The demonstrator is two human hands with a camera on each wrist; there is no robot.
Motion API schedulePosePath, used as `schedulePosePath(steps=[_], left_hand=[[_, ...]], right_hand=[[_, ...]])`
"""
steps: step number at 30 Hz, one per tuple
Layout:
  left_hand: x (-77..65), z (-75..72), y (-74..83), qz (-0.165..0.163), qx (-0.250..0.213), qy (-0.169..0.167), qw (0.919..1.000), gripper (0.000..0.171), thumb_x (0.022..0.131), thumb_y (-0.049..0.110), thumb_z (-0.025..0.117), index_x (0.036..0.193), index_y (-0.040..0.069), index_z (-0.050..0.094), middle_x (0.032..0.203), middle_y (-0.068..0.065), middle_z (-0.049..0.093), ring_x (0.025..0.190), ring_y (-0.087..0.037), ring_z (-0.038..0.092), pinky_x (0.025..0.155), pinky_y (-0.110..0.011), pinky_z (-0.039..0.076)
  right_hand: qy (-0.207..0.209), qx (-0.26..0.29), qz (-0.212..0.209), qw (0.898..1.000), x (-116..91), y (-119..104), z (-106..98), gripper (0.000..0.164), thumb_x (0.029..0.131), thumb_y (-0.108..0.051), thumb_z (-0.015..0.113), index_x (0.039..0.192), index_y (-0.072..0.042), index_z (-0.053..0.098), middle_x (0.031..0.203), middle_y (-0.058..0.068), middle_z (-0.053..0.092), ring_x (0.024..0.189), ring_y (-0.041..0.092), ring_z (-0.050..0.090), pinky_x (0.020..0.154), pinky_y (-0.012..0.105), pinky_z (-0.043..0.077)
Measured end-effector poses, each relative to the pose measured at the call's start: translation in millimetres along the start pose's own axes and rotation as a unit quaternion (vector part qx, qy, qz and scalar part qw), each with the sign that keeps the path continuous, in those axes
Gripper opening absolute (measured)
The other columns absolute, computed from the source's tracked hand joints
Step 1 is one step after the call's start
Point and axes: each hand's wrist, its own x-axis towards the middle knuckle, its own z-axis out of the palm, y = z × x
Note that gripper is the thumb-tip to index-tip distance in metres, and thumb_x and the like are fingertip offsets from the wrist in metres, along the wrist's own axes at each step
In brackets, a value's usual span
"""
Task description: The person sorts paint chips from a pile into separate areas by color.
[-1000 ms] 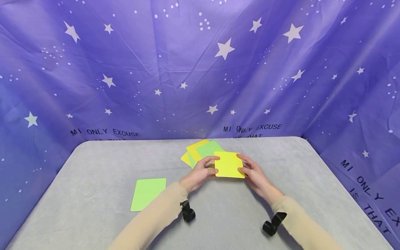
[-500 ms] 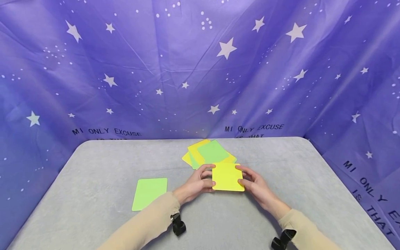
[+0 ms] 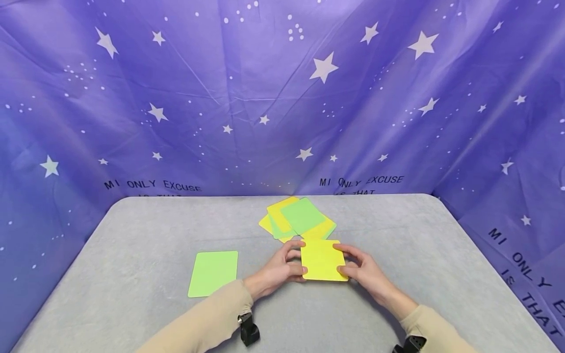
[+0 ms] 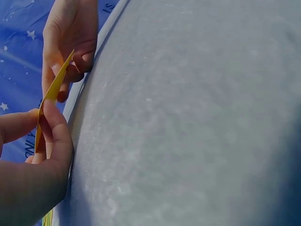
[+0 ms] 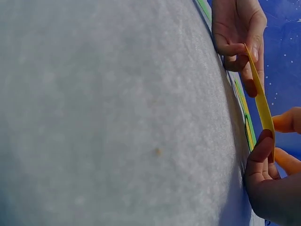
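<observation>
A yellow square card (image 3: 323, 261) with rounded corners is held up between both hands in the middle of the head view. My left hand (image 3: 279, 265) pinches its left edge, and my right hand (image 3: 368, 275) pinches the right edge. Each thumb lies along the near side, with the fingers on the far side. Both wrist views show the card (image 4: 55, 87) nearly edge-on and slightly bowed, raised off the table. Its far edge comes close to the front of a loose pile of cards, where a green card (image 3: 302, 215) lies on top.
The pile overlaps at odd angles, with a yellow card (image 3: 277, 208) showing from beneath. A single green card (image 3: 213, 273) lies flat at the left, partly behind the left sleeve (image 3: 207, 318). A purple star-patterned curtain (image 3: 247, 98) stands behind the grey table (image 3: 145, 235).
Both hands have drawn the yellow card toward the person, away from the pile. More of the pile now shows. The single green card has stayed put.
</observation>
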Motion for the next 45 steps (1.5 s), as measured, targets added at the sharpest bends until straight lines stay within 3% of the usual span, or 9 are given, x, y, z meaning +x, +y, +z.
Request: schedulePosePath(steps=[3,5,9,11,18,22,27,34,45], left_hand=[[-3.9,3.0,-0.8,0.005,0.013,-0.002,0.9999,0.058,0.083,-0.013,0.061,0.134,-0.003,0.036,0.114,-0.017,0.053,0.080,-0.020,0.064,0.073,-0.037,0.057],[-6.2,4.8,-1.6,0.007,0.025,0.000,0.9997,0.057,0.082,-0.014,0.061,0.133,-0.004,0.036,0.113,-0.017,0.051,0.078,-0.020,0.064,0.073,-0.037,0.057],[-9.5,7.8,-3.2,0.001,0.037,0.009,0.9993,0.057,0.081,-0.014,0.064,0.131,-0.007,0.038,0.110,-0.016,0.046,0.076,-0.019,0.064,0.074,-0.035,0.057],[-10.1,8.4,-3.6,-0.006,0.041,0.016,0.9990,0.057,0.081,-0.013,0.064,0.132,-0.009,0.038,0.109,-0.015,0.044,0.076,-0.018,0.064,0.073,-0.034,0.057],[-8.6,9.4,-1.7,-0.015,0.049,0.026,0.9983,0.057,0.081,-0.012,0.065,0.134,-0.012,0.042,0.106,-0.014,0.046,0.072,-0.017,0.064,0.074,-0.034,0.057],[-7.2,9.2,-1.1,-0.016,0.046,0.029,0.9984,0.057,0.081,-0.013,0.065,0.133,-0.013,0.043,0.105,-0.015,0.049,0.070,-0.017,0.064,0.074,-0.035,0.057],[-6.4,8.2,-0.2,-0.025,0.045,0.020,0.9985,0.060,0.081,-0.013,0.064,0.136,-0.013,0.042,0.096,-0.013,0.052,0.070,-0.017,0.064,0.074,-0.035,0.057],[-10.2,7.7,2.9,-0.065,0.074,-0.021,0.9949,0.074,0.083,-0.012,0.065,0.147,-0.007,0.028,0.075,-0.010,0.063,0.059,-0.015,0.064,0.066,-0.032,0.058],[-12.0,6.2,3.9,-0.079,0.093,-0.043,0.9916,0.077,0.084,-0.008,0.065,0.150,-0.001,0.025,0.064,-0.010,0.063,0.048,-0.012,0.057,0.046,-0.022,0.051]], right_hand=[[-0.004,-0.018,0.002,1.000,-2,0,-1,0.061,0.084,-0.001,0.067,0.140,0.003,0.044,0.125,0.019,0.044,0.073,0.011,0.049,0.062,0.020,0.043],[-0.011,-0.029,0.003,1.000,-4,1,-2,0.062,0.084,-0.001,0.067,0.140,0.004,0.043,0.107,0.015,0.048,0.064,0.009,0.043,0.055,0.020,0.038],[-0.031,-0.051,0.003,0.998,-6,2,-4,0.062,0.084,-0.001,0.067,0.140,0.008,0.041,0.075,0.003,0.044,0.058,0.008,0.038,0.051,0.019,0.033],[-0.040,-0.058,0.005,0.998,-7,3,-4,0.062,0.085,-0.002,0.067,0.140,0.009,0.040,0.068,0.000,0.042,0.057,0.008,0.038,0.050,0.019,0.033],[-0.036,-0.100,0.002,0.994,-8,3,-6,0.061,0.086,-0.007,0.067,0.139,0.010,0.041,0.075,0.003,0.053,0.061,0.011,0.046,0.052,0.021,0.039],[-0.030,-0.140,-0.011,0.990,-8,3,-6,0.058,0.086,-0.008,0.066,0.137,0.009,0.045,0.098,0.013,0.055,0.065,0.013,0.049,0.052,0.022,0.043],[-0.022,-0.180,-0.022,0.983,-7,4,-6,0.054,0.086,-0.009,0.065,0.136,0.006,0.049,0.121,0.023,0.045,0.069,0.016,0.050,0.054,0.023,0.044],[-0.032,-0.207,-0.037,0.977,-4,1,-6,0.055,0.086,-0.010,0.068,0.135,0.008,0.049,0.116,0.021,0.047,0.068,0.015,0.048,0.054,0.022,0.040],[-0.019,-0.224,-0.042,0.973,-7,-1,-3,0.058,0.081,-0.009,0.073,0.133,0.006,0.052,0.110,0.017,0.044,0.069,0.015,0.048,0.055,0.022,0.041]])
